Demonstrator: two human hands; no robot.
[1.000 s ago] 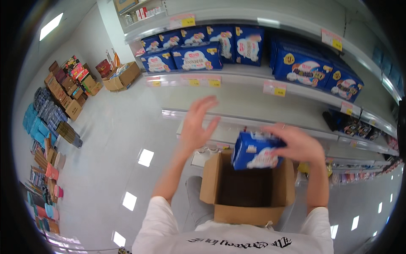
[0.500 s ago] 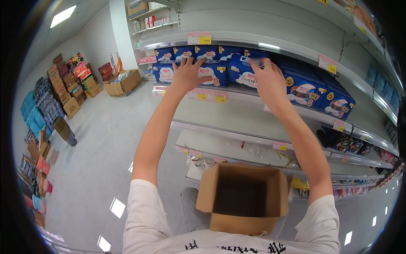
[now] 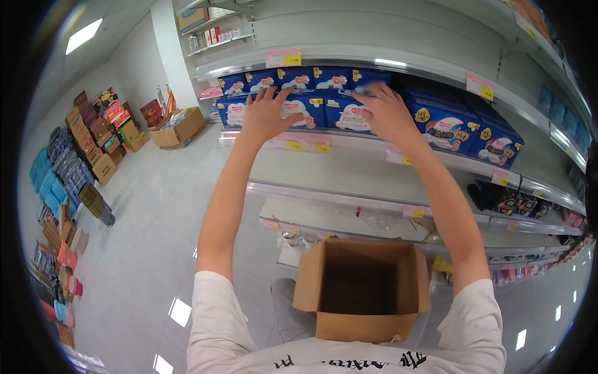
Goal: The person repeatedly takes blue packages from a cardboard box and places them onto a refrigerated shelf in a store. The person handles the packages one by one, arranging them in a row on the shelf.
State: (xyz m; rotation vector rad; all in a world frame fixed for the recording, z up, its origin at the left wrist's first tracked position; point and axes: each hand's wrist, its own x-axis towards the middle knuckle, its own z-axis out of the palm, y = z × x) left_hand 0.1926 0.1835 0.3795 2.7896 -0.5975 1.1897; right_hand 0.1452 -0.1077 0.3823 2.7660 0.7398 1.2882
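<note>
Blue packs with white cloud-like print stand in two rows on a shelf, seemingly tissues. My left hand lies with spread fingers over the top edge and front of the front-left blue pack. Beside it, touching or almost touching, is another front blue pack. My right hand rests at that pack's right end, fingers stretched over its top and thumb toward its front. Part of its fingers is blurred. A back row of blue packs shows behind my fingertips.
Larger blue packs stand to the right on the same shelf. Below me is an open cardboard box with nothing visible inside. A shelf board runs beneath the packs. Stacked cartons and a carton of goods stand at the left.
The right front pack has shifted left and straightened, closing up to the pack beside it. My right hand has moved left and lower with it; my left hand stays on its pack.
</note>
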